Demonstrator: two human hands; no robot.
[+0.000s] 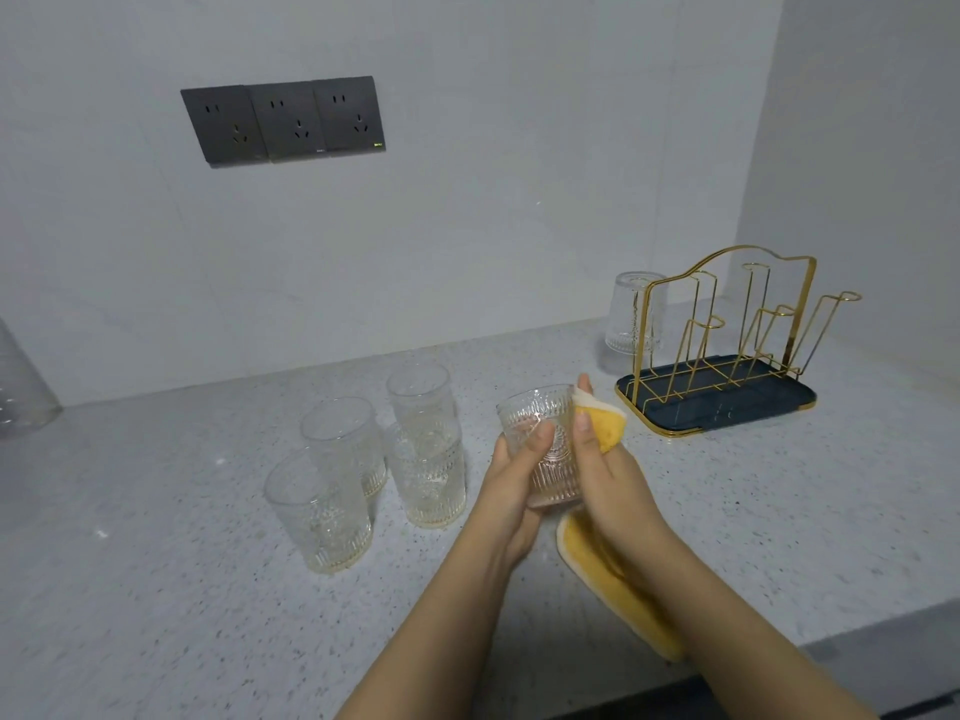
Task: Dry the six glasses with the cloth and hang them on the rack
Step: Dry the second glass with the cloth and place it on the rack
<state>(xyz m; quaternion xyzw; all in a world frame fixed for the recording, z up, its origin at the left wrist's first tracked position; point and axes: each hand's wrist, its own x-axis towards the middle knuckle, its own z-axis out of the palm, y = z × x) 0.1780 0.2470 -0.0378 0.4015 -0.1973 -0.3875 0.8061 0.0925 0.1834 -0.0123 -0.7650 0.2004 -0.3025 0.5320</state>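
At the bottom of the frame two bare forearms reach up from the lower right over a pale speckled table (156,589), whose front edge shows at the lower right corner. The left hand (511,480) is curled round a ribbed glass (540,449) held just above the table at centre frame, thumb across its near side, mouth tilted up and away. The right hand (605,459) grips a yellow cloth (608,569) against the glass's right side; its fingers (583,426) press the cloth's upper fold to the rim, while the rest of the cloth trails down under the wrist toward the table edge.

Left of the hands, four clear patterned glasses stand upright in a close cluster: the nearest glass (319,511) at lower left, a second glass (345,444) behind it, a third glass (428,475) just right of those, and a fourth glass (421,392) farthest back.

To the upper right of the hands sits a gold wire rack (727,324) on a dark blue tray (779,402). One hung glass (631,314) sits upside down on its far left prong; the other prongs are bare.

Behind everything a grey-white wall (467,200) rises, with three dark sockets (283,119) at upper left. A clear container (21,387), partly cut off, stands at the left edge.
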